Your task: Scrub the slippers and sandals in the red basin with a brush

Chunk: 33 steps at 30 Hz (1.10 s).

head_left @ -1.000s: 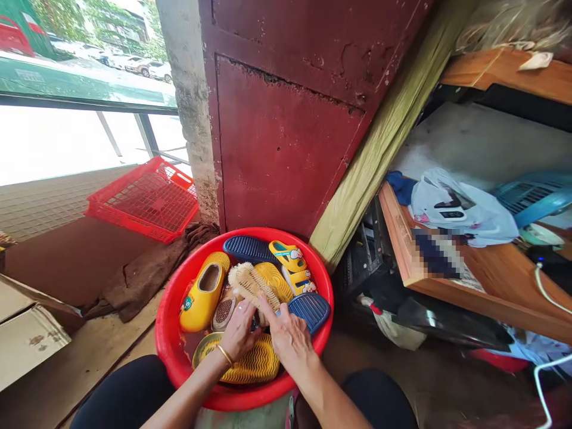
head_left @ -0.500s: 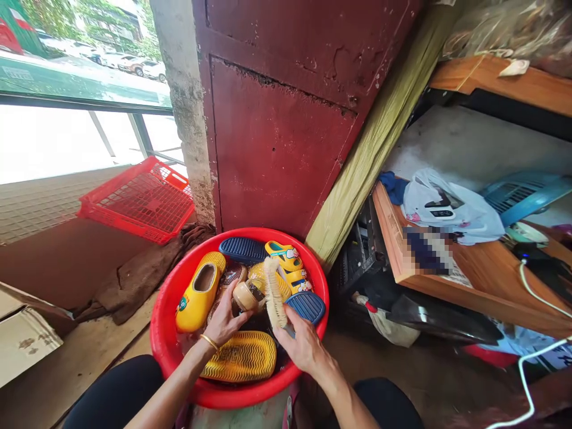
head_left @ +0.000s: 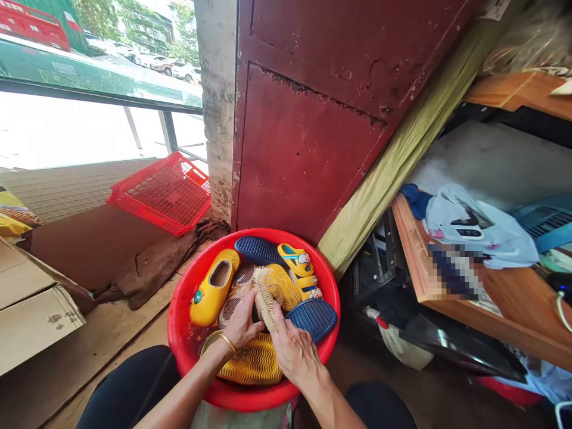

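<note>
A brush [head_left: 267, 301] with pale bristles is gripped by the right hand [head_left: 295, 351], its forefinger laid along the brush's near end; the brush is held over the middle of a round red basin [head_left: 179, 325], its far end pointed away from the body; just beside it the left hand [head_left: 243, 320] is placed, its fingers bent toward the bristles and a gold bracelet [head_left: 227, 343] worn at its wrist; whether anything is grasped by the left hand cannot be told, since the space under its fingers is mostly hidden; the two hands are set near each other, with the brush between their fingertips.

The basin is crowded with footwear; a yellow clog [head_left: 212, 293] is laid along its left side; between clog and brush a brown patterned shoe [head_left: 229, 308] is partly covered; beneath the left wrist a zigzag-ridged yellow sole [head_left: 257, 364] is turned up; just right of the brush a curve-ridged yellow sole [head_left: 288, 287] is seen; one navy sole [head_left: 259, 248] is placed at the back and another navy sole [head_left: 314, 319] at the right, with a yellow sandal [head_left: 297, 259] set near the far rim; behind the basin a dark red door [head_left: 304, 137] is seen, and to its left a red crate [head_left: 167, 196] is tilted.
</note>
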Motion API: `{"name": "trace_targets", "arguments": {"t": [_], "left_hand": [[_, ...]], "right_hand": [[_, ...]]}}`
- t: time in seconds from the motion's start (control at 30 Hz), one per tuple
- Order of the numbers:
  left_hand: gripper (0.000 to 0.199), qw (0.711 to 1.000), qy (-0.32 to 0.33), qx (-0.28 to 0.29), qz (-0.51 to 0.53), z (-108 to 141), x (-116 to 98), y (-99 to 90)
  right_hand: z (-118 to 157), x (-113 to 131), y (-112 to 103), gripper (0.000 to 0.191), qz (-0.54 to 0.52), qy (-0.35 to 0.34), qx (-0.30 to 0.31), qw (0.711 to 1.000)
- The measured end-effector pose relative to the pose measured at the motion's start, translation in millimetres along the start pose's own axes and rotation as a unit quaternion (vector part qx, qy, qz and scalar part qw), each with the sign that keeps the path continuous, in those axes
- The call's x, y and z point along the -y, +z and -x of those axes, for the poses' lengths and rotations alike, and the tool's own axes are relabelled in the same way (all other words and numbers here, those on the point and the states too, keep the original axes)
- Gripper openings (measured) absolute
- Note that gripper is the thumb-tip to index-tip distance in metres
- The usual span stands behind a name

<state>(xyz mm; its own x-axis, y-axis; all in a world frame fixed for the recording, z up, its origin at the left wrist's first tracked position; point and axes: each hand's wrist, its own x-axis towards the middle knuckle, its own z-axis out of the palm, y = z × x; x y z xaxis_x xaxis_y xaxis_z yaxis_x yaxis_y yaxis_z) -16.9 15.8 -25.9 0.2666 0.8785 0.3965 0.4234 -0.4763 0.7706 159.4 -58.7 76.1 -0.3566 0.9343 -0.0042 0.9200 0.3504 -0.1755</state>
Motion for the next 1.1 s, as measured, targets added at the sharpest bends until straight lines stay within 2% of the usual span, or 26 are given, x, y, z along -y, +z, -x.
{"name": "trace_targets", "arguments": {"t": [0.1, 0.2, 0.27, 0.37, 0.5, 0.7, 0.83, 0.97, 1.1], "left_hand": [[0.091, 0.998, 0.043, 0.034, -0.026, 10, 8, 16.3], [0.088, 0.999, 0.033, 0.024, -0.017, 13, 9, 20.6], [0.085, 1.0, 0.009, 0.008, 0.008, 8, 4, 12.8], [0.083, 0.996, -0.04, -0.025, 0.077, -6, -11, -9.9], [0.079, 0.967, -0.148, -0.05, 0.199, -22, -25, -38.5], [0.093, 0.931, -0.209, -0.06, 0.295, -23, -24, -55.5], [0.091, 0.946, -0.191, -0.032, 0.261, -17, -23, -58.4], [0.082, 0.971, -0.135, -0.013, 0.197, -12, -25, -48.2], [0.075, 0.978, -0.092, 0.014, 0.185, -7, -30, -36.1]], "right_hand": [[-10, 6, -7, 0.062, 0.014, 0.027, 0.025, 0.999], [-17, 9, -10, 0.059, -0.006, 0.035, 0.034, 0.999], [-15, 9, -6, 0.059, -0.014, 0.023, 0.024, 0.999], [-2, 6, 7, 0.062, 0.001, 0.011, -0.001, 1.0], [14, -9, 20, 0.06, 0.004, -0.025, -0.024, 0.999], [19, -38, 27, 0.059, -0.028, -0.066, -0.041, 0.997], [4, -35, 33, 0.057, -0.041, -0.082, -0.067, 0.994], [-23, -8, 27, 0.058, -0.018, -0.084, -0.096, 0.992], [-39, 15, 18, 0.059, 0.031, -0.103, -0.097, 0.989]]}}
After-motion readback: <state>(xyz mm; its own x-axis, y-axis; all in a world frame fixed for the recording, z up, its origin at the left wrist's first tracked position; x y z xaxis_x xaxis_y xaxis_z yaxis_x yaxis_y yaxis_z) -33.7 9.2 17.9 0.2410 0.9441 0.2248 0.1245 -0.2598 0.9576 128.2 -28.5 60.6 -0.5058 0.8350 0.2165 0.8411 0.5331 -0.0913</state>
